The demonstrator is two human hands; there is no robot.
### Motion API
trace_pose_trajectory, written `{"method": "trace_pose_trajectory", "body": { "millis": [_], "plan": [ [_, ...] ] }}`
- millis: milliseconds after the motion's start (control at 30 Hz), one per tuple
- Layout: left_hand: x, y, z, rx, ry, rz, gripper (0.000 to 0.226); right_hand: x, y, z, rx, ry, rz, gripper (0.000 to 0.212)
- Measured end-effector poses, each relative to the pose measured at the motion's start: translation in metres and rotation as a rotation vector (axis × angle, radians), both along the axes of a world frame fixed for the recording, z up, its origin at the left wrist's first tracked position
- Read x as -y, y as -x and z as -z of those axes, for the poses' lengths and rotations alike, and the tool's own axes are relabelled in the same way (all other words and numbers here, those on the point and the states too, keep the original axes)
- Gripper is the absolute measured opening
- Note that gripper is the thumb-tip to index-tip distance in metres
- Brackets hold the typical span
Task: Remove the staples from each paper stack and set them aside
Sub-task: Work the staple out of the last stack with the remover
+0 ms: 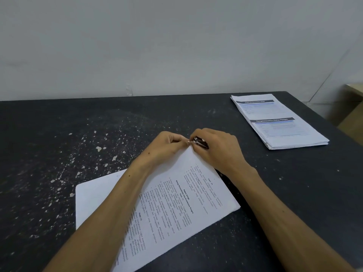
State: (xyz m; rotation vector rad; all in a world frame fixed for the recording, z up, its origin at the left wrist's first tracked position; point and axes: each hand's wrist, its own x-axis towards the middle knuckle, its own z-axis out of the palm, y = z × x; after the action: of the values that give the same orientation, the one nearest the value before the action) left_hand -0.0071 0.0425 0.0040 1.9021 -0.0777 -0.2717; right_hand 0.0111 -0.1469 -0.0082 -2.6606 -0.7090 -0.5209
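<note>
The printed paper stack [176, 201] lies slantwise on the dark counter [59, 154] under my forearms, its far corner lifted into my grip. My left hand [165, 146] pinches that corner between thumb and curled fingers. My right hand [218, 150] closes its grip around a small dark staple remover [200, 142], whose metal tip sits right at the pinched corner, touching my left fingertips. The staple itself is too small to make out. Well off to the right of my right hand, near the counter's far edge, rests 1 more pile of printed sheets [279, 122]. White flecks mark the counter left of my left hand.
</note>
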Motion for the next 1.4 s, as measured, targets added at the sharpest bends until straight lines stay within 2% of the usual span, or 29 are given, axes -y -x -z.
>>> {"method": "trace_pose_trajectory", "body": {
  "millis": [100,233,467,633,733,867,1100,1233,1400],
  "plan": [
    [-0.001,-0.001,0.001,0.005,-0.017,-0.007,0.02,-0.001,0.0,0.0,-0.033,0.019,0.011,0.016],
    [0.0,-0.002,0.002,0.007,-0.021,-0.008,0.02,0.001,-0.002,0.003,-0.178,-0.097,0.017,0.012],
    [-0.001,-0.005,0.004,-0.002,-0.026,-0.012,0.019,0.006,-0.009,0.012,-0.324,-0.257,-0.037,0.003],
    [-0.002,-0.005,0.005,-0.006,-0.021,-0.006,0.019,0.008,-0.01,0.011,-0.372,-0.272,-0.027,0.003],
    [-0.001,-0.005,0.005,-0.006,-0.022,-0.002,0.019,0.008,-0.006,0.007,-0.326,-0.183,-0.012,0.005],
    [0.002,-0.003,0.004,0.021,-0.007,0.017,0.016,0.0,0.0,-0.005,-0.102,0.106,0.007,0.018],
    [0.004,-0.004,0.009,0.058,0.003,0.01,0.012,-0.014,0.0,-0.024,-0.101,0.489,0.077,0.017],
    [0.004,-0.005,0.011,0.074,0.008,-0.006,0.012,-0.02,-0.007,-0.03,-0.101,0.537,0.089,0.017],
    [0.002,-0.006,0.01,0.052,0.01,-0.009,0.012,-0.012,-0.007,-0.031,-0.166,0.405,0.071,0.026]
  ]
}}
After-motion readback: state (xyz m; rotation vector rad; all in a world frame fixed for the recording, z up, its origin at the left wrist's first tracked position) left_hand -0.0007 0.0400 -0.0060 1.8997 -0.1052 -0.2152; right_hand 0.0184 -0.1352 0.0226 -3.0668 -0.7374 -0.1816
